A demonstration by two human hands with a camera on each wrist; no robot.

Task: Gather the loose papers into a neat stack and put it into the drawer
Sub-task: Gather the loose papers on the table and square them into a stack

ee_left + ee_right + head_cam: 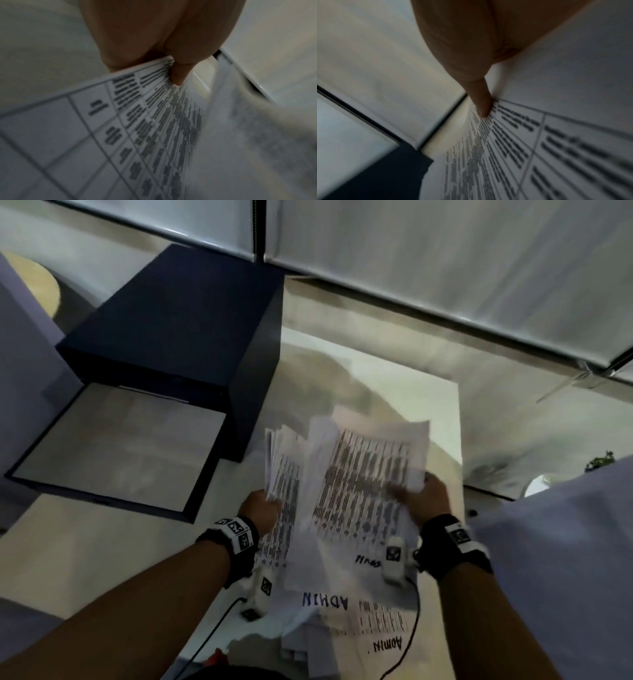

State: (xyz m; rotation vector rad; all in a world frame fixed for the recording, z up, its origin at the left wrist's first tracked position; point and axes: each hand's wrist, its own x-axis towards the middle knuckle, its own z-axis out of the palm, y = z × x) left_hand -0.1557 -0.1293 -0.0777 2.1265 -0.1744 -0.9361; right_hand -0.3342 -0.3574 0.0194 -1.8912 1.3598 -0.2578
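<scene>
Both hands hold a loose bundle of printed papers [346,484] above the white table [442,395]. My left hand [263,508] grips the bundle's left edge, thumb on the printed table of the top sheet [120,121]. My right hand [421,498] grips the right edge, thumb pressed on the sheet [539,135]. The sheets are fanned and uneven. More papers [342,611] marked ADMIN lie on the table below. The dark cabinet's drawer [116,446] stands pulled out at the left with nothing visible inside.
A dark blue cabinet [171,320] sits left of the table. Light panels [445,261] run along the back. Thin black cables [212,625] trail from the wrist cameras over the near table edge. A round wooden top [34,282] shows at far left.
</scene>
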